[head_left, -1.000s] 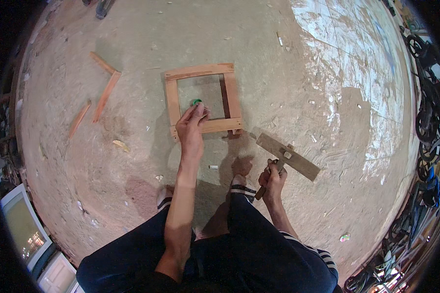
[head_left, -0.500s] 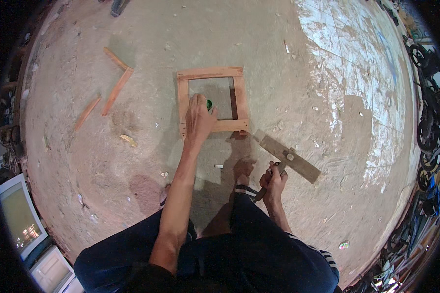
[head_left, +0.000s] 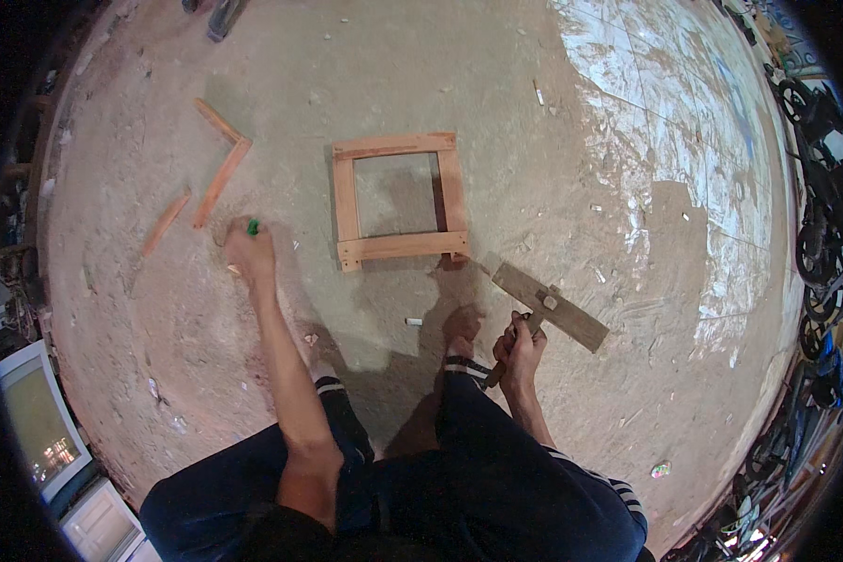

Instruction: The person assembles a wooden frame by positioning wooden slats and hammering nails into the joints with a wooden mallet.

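Square orange-brown wooden frame (head_left: 401, 246): floor | left hand (head_left: 250, 249), 8–9 o'clock of it: blurred grip, seemingly pinching small green object (head_left: 253, 228) | right hand (head_left: 521, 350), 4 o'clock: grip clenching T-shaped grey-brown wooden mallet (head_left: 576, 319)

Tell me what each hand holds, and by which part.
Right hand: a T-shaped tool, by its handle. Left hand: a small green object; gripped part unclear.

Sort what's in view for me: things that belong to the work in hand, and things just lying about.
Likely part of the work:
- small green item, in the left hand
- long-headed wooden tool, in the right hand
- square wooden frame, untouched

Probably just lying about:
- white stub
- white-framed panel

Unsure: loose wooden strips, perhaps spare pieces.
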Motion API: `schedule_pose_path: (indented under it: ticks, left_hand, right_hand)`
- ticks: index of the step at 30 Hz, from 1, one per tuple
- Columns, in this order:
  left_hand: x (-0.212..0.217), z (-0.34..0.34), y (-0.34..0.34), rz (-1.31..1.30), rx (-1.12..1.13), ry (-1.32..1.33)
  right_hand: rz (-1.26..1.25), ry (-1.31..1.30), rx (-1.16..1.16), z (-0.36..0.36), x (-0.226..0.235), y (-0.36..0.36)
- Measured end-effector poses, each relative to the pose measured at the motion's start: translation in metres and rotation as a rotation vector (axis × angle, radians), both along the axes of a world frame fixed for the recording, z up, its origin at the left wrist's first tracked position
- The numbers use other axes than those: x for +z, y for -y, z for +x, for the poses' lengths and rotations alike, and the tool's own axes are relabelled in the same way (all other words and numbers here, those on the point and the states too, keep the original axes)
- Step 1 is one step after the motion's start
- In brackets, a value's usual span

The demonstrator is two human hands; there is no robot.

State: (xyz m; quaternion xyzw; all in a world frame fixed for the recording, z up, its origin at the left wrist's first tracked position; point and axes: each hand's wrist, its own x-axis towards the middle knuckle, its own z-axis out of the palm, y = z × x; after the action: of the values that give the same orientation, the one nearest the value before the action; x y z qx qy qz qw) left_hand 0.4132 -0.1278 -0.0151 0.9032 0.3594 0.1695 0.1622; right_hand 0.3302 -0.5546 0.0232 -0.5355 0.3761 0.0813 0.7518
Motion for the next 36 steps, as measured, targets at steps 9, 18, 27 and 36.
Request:
schedule_pose_path:
  ticks: [9, 18, 27, 36]
  left_hand:
    - [-0.041, -0.018, -0.031, -0.342, 0.102, 0.396]
    - [0.007, 0.035, 0.147, -0.772, -0.394, 0.232]
    - [0.013, 0.031, 0.201, -1.087, -0.523, 0.22]
    - [0.008, 0.016, 0.229, -1.1, -0.43, 0.085]
  right_hand:
    - [-0.043, -0.029, 0.01, 0.004, 0.004, -0.001]
    - [-0.01, -0.026, -0.017, 0.001, -0.001, -0.001]
    - [-0.083, -0.046, -0.053, 0.005, -0.002, 0.004]
    - [-0.055, -0.113, -0.098, 0.01, -0.001, 0.005]
